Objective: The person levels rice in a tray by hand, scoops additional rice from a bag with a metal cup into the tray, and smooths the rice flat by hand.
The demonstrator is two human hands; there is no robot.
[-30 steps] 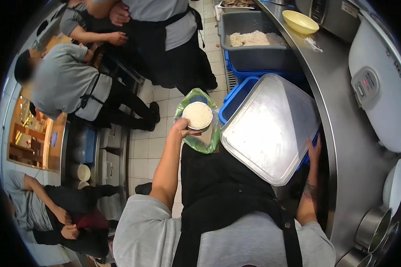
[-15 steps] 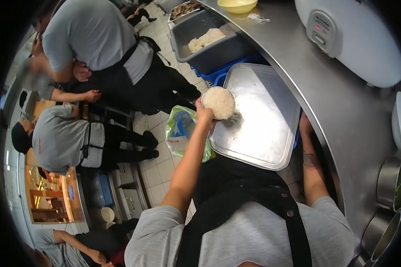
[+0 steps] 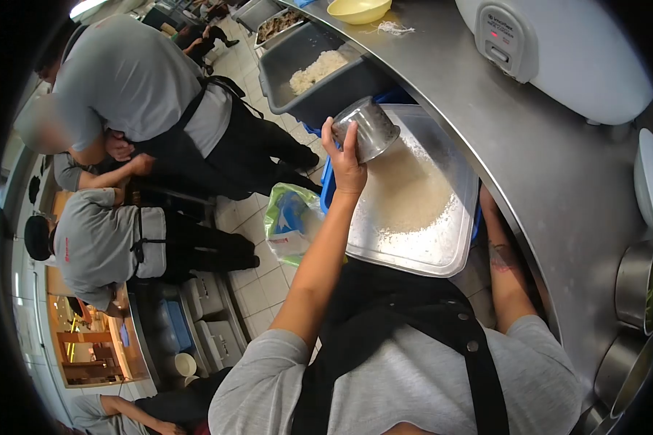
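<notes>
My left hand (image 3: 348, 156) is closed around a shiny metal cup (image 3: 370, 128), tipped over the metal tray (image 3: 453, 261). A spread of uncooked rice (image 3: 406, 192) lies in the tray under the cup's mouth, with scattered white grains around it. The tray is shallow with rounded corners and rests over something blue. My right hand (image 3: 485, 194) is low by the tray's right side, next to the counter edge; its fingers are hidden, so its grip cannot be made out.
A steel counter (image 3: 515, 167) curves along the right, carrying a white rice cooker (image 3: 559, 58), a yellow bowl (image 3: 359, 10) and metal pots (image 3: 635, 290). Beyond the tray stands a grey tub (image 3: 276, 80) holding white rice. A green-and-white plastic bag (image 3: 286, 225) sits left. Several people (image 3: 138, 80) stand left.
My left hand has turned the rice-filled cup over, and the rice now lies spread in the tray. The view has shifted slightly. My right hand stays beside the tray.
</notes>
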